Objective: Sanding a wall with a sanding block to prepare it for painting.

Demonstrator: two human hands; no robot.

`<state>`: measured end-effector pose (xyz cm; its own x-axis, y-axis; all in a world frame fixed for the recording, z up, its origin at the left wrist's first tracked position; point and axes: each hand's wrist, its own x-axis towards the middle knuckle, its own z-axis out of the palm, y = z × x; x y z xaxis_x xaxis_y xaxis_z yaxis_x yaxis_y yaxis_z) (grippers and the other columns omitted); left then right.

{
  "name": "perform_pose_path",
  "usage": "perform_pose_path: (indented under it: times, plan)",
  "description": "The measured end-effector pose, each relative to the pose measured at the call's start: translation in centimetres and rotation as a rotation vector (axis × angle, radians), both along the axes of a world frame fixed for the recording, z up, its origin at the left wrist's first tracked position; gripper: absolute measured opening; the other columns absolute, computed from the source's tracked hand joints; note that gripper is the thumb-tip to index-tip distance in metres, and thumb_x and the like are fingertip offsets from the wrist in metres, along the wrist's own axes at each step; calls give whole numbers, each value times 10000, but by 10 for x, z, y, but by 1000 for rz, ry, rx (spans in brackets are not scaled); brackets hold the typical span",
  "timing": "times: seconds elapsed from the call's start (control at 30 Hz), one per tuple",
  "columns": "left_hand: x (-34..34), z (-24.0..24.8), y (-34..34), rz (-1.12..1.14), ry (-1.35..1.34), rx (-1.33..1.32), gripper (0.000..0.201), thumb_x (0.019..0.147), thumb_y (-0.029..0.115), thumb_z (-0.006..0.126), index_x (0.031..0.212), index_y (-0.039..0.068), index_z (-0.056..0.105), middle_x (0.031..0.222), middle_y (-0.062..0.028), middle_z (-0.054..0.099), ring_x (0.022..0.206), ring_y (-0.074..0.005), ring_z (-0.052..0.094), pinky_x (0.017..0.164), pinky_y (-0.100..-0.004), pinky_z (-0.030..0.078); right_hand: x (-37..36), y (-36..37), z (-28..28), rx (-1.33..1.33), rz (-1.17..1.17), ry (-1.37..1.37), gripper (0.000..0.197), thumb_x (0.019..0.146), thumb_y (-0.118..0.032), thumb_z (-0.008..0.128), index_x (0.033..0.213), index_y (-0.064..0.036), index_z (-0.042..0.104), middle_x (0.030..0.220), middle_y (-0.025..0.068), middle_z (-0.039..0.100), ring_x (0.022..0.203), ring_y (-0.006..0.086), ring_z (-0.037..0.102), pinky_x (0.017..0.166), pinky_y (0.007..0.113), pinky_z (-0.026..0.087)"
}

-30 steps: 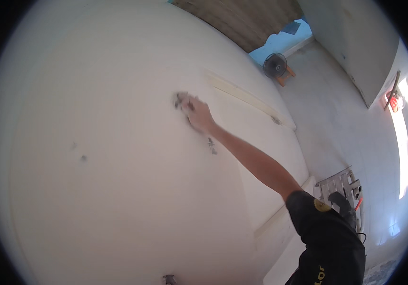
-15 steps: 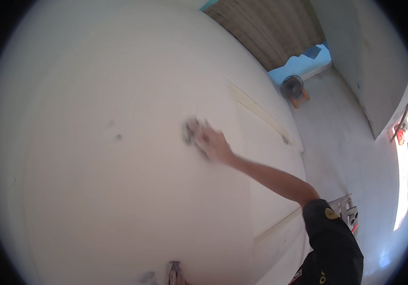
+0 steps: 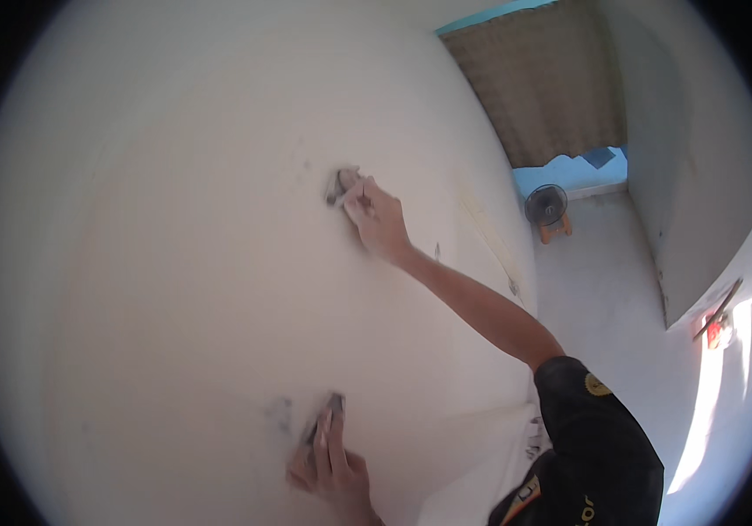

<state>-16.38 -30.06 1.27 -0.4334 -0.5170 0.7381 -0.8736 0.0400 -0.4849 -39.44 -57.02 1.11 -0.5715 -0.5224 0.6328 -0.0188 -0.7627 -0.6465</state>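
Observation:
A broad off-white wall [image 3: 192, 289] fills the view in front of me. High on it, my right hand [image 3: 380, 219] grips a small grey flat piece [image 3: 338, 187] and holds it at the wall; its exact kind is unclear. Lower down, my left hand [image 3: 336, 473] has its fingers laid along a flat dark-grey tool, its narrow tip [image 3: 336, 403] showing past the fingertips. The palm hides the rest of that tool. Beside it on the wall is a grey smudge [image 3: 281, 414]. Fainter marks [image 3: 308, 164] lie left of my right hand.
Right of the wall is a pale floor [image 3: 582, 272] with a round fan on a wooden stand [image 3: 548, 210]. A brown corrugated curtain [image 3: 538, 83] hangs at the back. A pale partition [image 3: 700, 175] and a red object [image 3: 716, 331] with a stick across it are at the right.
My left hand has risen from the lower edge, with its tool, into fuller view. The right hand sits higher in the picture. My view has shifted, so the fan and curtain appear lower.

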Motion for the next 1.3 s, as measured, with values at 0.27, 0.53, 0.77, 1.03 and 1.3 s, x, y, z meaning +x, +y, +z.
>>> perform_pose_path:
  times: [0.27, 0.53, 0.77, 1.03, 1.3]
  plan:
    - [-24, 10, 5, -374, 400, 172, 258, 779, 55, 660, 976, 221, 687, 1062, 124, 671, 973, -166, 511, 890, -373, 361, 23, 202, -164, 444, 847, -501, 129, 959, -134, 492, 992, -30, 563, 1217, 81, 573, 1243, 194, 493, 1071, 354, 368]
    - [-72, -217, 23, -660, 961, 425, 99, 867, 13, 569, 883, 102, 608, 888, -56, 676, 826, -210, 604, 739, -340, 443, 6, 300, -202, 187, 1229, -878, 342, 939, -112, 474, 1261, 0, 449, 1276, 109, 517, 1204, 206, 494, 1103, 366, 346]
    - [-109, -197, 95, -426, 2021, 763, 47, 862, 78, 595, 857, 36, 616, 822, -75, 644, 826, -210, 644, 728, -354, 501, 22, 354, -317, 629, 766, -65, 384, 947, -190, 492, 1298, -51, 420, 1234, 82, 477, 1204, 207, 452, 1055, 352, 345]
    - [-51, -288, 99, -417, 2137, 286, 203, 790, -11, 552, 972, 45, 622, 987, -190, 626, 1012, -348, 574, 890, -441, 445, 82, 364, -208, 361, 832, 116, 356, 925, -188, 467, 1192, 42, 514, 1070, 137, 547, 981, 250, 564, 828, 367, 495]
    - [62, -290, 201, 37, 1999, 88, 191, 787, -6, 549, 976, 14, 537, 896, -169, 625, 924, -366, 578, 756, -493, 448, 174, 400, -250, 499, 688, 1022, 219, 974, -101, 364, 963, 53, 520, 1094, 139, 563, 1086, 258, 548, 998, 369, 429]
